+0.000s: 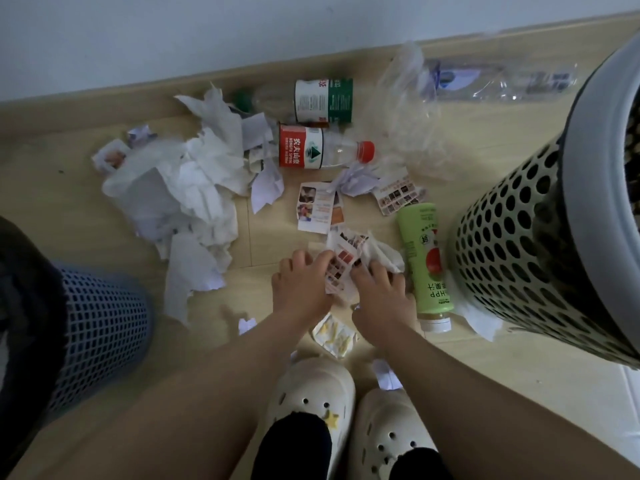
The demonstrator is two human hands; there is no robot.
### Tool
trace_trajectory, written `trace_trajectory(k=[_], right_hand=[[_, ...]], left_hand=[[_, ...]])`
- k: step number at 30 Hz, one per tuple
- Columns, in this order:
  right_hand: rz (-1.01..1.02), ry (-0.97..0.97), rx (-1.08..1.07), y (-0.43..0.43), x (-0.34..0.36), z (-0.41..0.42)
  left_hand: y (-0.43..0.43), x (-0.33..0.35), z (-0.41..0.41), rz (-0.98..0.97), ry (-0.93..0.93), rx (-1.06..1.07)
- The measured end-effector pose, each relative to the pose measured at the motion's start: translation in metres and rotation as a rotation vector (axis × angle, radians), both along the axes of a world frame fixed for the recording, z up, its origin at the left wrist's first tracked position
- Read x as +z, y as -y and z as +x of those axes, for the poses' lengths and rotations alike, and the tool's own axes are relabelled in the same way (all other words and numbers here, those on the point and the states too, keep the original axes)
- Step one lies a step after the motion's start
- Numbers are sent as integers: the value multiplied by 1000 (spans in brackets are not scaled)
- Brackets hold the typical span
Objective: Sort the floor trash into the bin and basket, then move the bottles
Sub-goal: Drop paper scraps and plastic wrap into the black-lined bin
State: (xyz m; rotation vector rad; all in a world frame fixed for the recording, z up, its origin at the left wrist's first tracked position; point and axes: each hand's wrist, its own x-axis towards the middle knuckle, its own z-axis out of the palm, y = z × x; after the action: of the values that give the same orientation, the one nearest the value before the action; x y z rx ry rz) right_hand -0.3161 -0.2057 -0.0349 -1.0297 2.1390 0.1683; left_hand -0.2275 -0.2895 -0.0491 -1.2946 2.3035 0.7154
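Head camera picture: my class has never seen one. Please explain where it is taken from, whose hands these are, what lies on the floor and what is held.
No machine here: a person wears the camera on the head, looking down towards their own shoes. The left hand and right hand together grip a crumpled printed paper. On the floor lie a white tissue pile, a red-label bottle, a green juice bottle and paper scraps. A blue basket stands at the left, a perforated bin at the right.
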Motion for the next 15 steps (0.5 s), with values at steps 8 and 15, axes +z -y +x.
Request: trace_trajectory(k=[8, 15], right_hand=[[-13, 108, -3, -9, 0, 17], [-235, 477, -500, 4, -2, 21]], left_hand=[[-22, 5, -1, 195, -30, 223], [-11, 3, 0, 271, -193, 579]])
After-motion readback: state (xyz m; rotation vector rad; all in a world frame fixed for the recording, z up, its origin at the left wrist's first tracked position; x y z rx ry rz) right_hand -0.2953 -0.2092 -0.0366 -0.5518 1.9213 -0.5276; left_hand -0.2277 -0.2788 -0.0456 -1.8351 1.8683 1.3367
